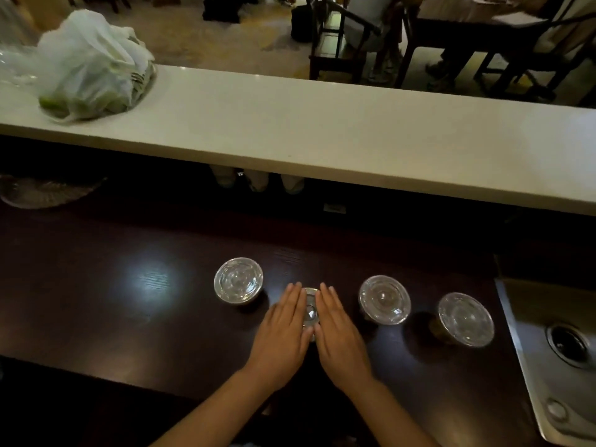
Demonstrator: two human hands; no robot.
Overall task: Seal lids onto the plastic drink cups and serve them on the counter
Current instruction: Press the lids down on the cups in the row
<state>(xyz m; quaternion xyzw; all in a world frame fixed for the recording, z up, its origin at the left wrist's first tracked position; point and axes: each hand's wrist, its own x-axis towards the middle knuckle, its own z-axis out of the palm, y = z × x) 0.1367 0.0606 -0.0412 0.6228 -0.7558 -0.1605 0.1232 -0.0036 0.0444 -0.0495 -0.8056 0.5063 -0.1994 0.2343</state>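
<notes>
Both palms, left hand [283,330] and right hand [338,330], spread flat on lid [310,312] (cup apparently beneath); uneven pressure risks crushing, spilling.

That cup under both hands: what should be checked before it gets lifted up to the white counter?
1. Lid sits on the middle cup: ok, visible between the palms.
2. Lid snapped shut all round: cannot tell, the left hand and right hand cover its rim.
3. Both hands flat on top, fingers straight: ok.
4. Neighbouring lidded cups stand clear: ok.
5. White counter has free room ahead: ok.
6. Plastic bag is off to the left: ok.
</notes>
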